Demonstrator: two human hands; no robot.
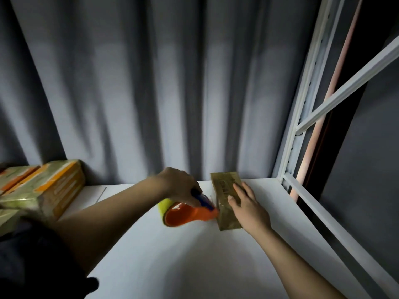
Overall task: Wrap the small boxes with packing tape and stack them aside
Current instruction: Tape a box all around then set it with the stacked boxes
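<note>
Far left: wrapped boxes [43,188] stacked on the white table [183,255], by the grey curtain [151,83]. Left hand [177,186] curled round the blue handle of orange tape dispenser [190,214], its front end at the small box [226,201]. Right hand [248,208] lies flat on that box w/ fingers straight, pressing it to the table near the back edge. White rack frame [302,126] at right.
</note>
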